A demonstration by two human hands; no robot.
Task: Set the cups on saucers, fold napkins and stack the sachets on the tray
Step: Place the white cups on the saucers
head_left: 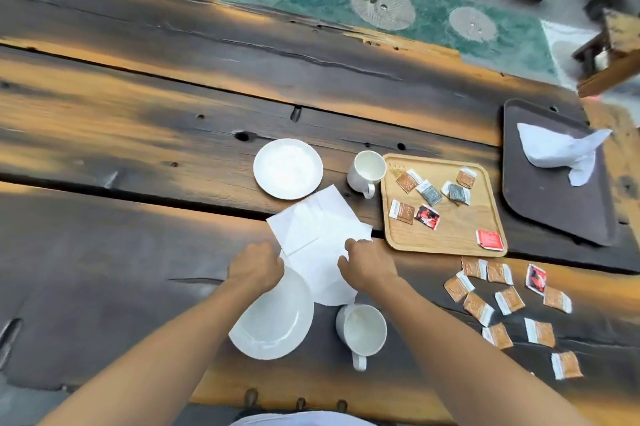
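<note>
Head view: we see both hands on the white napkin (318, 228), mid table (138, 148). Left hand (256, 264) curls its fingers onto the napkin's near left edge; right hand (369, 264) pinches its right corner. Napkin overlaps the near saucer (273, 321); near cup (362, 328) stands beside that saucer. Far saucer (287, 168) and far cup (367, 172) sit beyond the napkin. Wooden tray (450, 231) holds sachets (401, 212); loose sachets (509, 301) lie right of the right arm. Sachet print is too blurred to read.
</note>
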